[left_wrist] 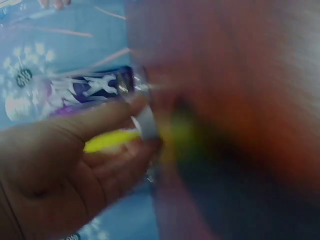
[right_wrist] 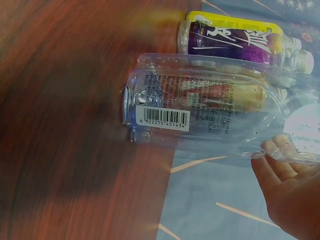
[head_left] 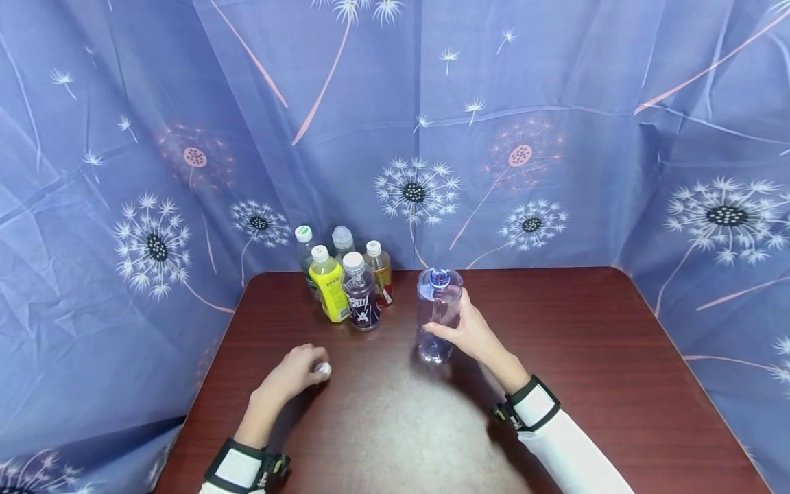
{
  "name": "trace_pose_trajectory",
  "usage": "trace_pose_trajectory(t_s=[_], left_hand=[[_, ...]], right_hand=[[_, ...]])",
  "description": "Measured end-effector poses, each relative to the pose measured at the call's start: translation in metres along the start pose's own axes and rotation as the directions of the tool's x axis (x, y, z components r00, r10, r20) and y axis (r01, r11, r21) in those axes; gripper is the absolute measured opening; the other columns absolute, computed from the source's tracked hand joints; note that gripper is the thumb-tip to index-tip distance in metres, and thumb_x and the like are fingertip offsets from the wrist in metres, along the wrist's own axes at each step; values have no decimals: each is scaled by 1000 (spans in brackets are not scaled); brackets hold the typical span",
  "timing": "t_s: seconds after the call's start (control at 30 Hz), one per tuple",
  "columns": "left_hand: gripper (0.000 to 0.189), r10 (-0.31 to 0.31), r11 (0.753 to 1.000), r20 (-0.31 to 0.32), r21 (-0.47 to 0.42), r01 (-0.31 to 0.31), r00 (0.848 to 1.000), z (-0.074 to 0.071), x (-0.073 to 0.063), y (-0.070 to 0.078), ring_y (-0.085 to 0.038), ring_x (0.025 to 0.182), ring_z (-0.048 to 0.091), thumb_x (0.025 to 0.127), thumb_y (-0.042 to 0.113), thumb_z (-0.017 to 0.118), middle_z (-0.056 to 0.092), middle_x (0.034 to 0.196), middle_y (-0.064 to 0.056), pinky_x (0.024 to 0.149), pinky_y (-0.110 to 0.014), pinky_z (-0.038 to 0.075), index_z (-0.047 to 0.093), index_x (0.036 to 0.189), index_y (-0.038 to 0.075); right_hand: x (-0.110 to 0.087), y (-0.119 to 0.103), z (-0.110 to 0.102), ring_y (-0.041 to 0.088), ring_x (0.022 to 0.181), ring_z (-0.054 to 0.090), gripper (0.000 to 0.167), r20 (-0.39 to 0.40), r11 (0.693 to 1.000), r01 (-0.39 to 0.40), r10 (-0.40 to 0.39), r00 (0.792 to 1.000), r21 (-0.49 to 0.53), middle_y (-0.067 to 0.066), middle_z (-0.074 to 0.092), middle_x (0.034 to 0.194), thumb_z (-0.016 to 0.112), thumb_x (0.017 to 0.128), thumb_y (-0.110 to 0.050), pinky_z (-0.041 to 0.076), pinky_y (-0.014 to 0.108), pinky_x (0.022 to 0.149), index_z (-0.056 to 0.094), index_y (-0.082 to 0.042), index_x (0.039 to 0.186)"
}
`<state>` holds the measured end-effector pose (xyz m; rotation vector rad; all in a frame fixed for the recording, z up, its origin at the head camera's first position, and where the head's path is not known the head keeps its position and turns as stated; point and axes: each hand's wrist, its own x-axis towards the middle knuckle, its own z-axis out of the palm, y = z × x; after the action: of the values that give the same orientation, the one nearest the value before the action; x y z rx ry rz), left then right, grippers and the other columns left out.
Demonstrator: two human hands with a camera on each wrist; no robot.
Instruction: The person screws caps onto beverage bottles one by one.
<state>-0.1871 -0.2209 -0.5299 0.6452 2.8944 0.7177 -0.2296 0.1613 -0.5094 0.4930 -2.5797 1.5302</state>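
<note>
In the head view my right hand (head_left: 469, 333) grips a large clear bluish bottle (head_left: 434, 346) around its middle. The bottle stands upright with an uncapped blue-tinted mouth (head_left: 439, 277). A barcode label (right_wrist: 163, 118) shows on its side in the right wrist view. To the left and nearer the person, my left hand (head_left: 291, 374) pinches a small white bottle cap (left_wrist: 145, 122) between thumb and fingers, low over the table. Beyond that hand stands a capped bottle with a dark purple label (head_left: 362, 302), beside a bright yellow bottle (head_left: 332, 291).
Behind these two are a green-and-white-capped bottle (head_left: 304, 237), a bottle with a translucent cap (head_left: 342, 239) and a white-capped bottle of amber drink (head_left: 380, 271). The reddish-brown table (head_left: 592, 343) backs onto a blue dandelion-print curtain (head_left: 345, 165).
</note>
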Motion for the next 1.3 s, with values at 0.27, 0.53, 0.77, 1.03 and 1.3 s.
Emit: trace_pose_trajectory(t_s=[0.27,0.53,0.77,1.03,1.3], left_hand=[[26,248,935,-149,-223,-277,957,-29,56,68,-19,91,67,91,9,79,67,104,-5,81,-33,60,75,116,6],[35,290,786,-378,-430,-444,879,-56,107,133,-20,91,71,88,5,83,74,110,-11,82,-30,62,73,122,2],[32,335,729,-444,-437,-527,831,-55,137,162,-21,90,72,89,4,82,75,109,-11,81,-35,62,76,120,2],[30,396,726,-427,-397,-562,813,-50,147,171,-19,92,70,89,6,83,73,110,-10,84,-30,61,77,118,2],[30,391,741,-401,-398,-542,829,-49,146,171,-17,94,68,89,6,82,71,111,-10,84,-43,61,76,119,2]], right_hand=[[0,-2,-1,32,117,62,89,-4,1000,3,-3,1000,-1,20,64,130,91,80,-25,49,56,103,36,-7,148],[0,0,0,31,117,63,89,-2,1000,21,-21,1000,12,20,64,130,91,81,-25,50,53,101,36,-6,148],[-1,1,-1,30,116,62,89,-10,999,38,-38,999,-7,19,64,132,91,81,-25,49,52,101,37,-5,148],[-2,0,1,26,107,63,83,6,998,58,-58,998,-10,15,66,123,91,81,-24,50,48,97,39,-4,143],[-1,1,0,31,119,60,87,-6,998,57,-57,998,-17,20,62,133,91,81,-24,48,52,104,37,-3,146]])
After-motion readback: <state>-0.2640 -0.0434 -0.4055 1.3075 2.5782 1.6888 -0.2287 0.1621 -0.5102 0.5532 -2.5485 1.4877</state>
